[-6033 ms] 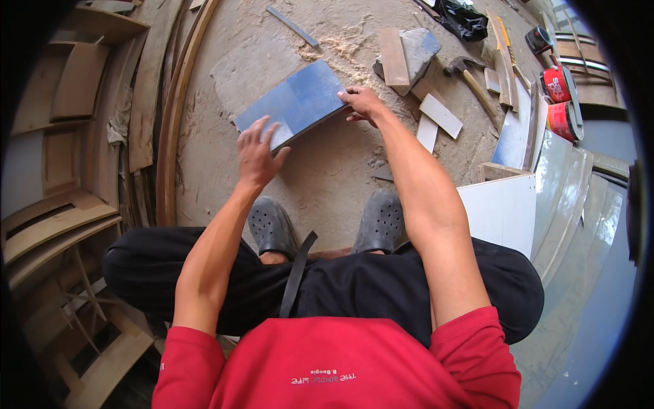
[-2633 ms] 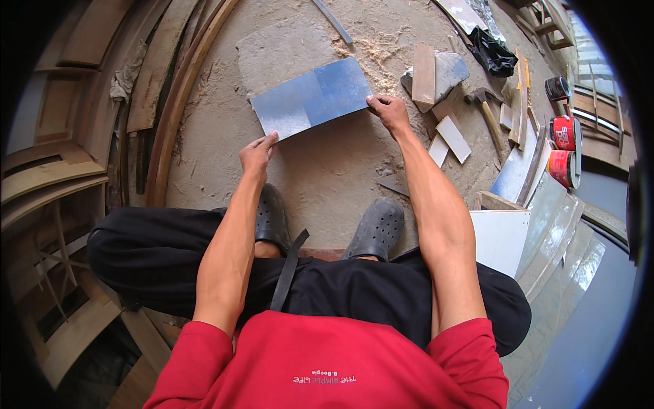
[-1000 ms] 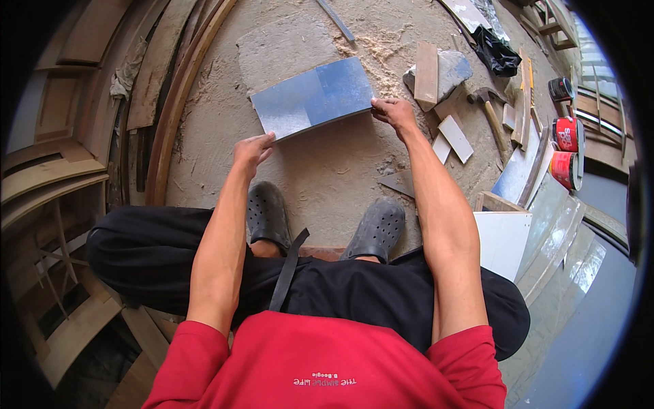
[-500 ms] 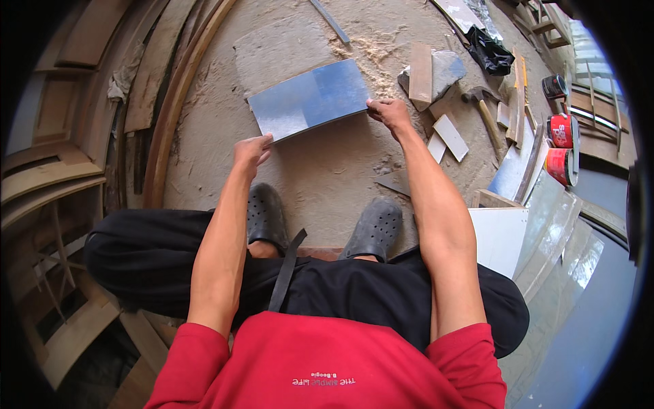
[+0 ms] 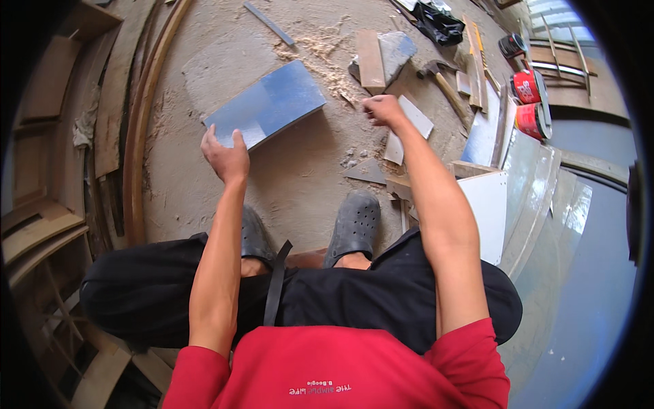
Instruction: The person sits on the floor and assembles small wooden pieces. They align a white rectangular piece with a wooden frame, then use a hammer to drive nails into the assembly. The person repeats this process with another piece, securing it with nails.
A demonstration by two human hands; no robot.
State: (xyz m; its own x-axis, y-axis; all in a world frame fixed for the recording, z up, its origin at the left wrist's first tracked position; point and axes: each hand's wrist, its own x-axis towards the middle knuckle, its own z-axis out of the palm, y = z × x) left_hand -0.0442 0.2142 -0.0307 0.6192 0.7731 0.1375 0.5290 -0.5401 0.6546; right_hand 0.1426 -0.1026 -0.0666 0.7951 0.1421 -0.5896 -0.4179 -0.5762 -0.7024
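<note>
My left hand (image 5: 227,155) grips the near left corner of a glossy blue-grey rectangular panel (image 5: 272,99), thumb over the top and fingers at the left edge. The panel slants up to the right, a shadow along its near side; what supports it from beneath is hidden. To the panel's right, apart from it, my right hand (image 5: 385,111) hangs with fingers loosely curled, a little apart, and nothing seen in them. Nearest to this hand are a pale wood offcut (image 5: 415,117) and a brown wood block (image 5: 370,61) leaning on a grey slab (image 5: 396,54).
A claw hammer (image 5: 449,92) lies at the right, beside wood strips (image 5: 475,65). Red cans (image 5: 530,87) stand farther right. A metal strip (image 5: 269,24) and wood shavings (image 5: 323,51) lie beyond the panel. Long boards (image 5: 139,116) line the left; a white box (image 5: 482,204) stands near my right knee.
My right hand has let go of the panel's right end and drawn away from it. My left hand has shifted its hold at the near left corner. The view has swung to the right.
</note>
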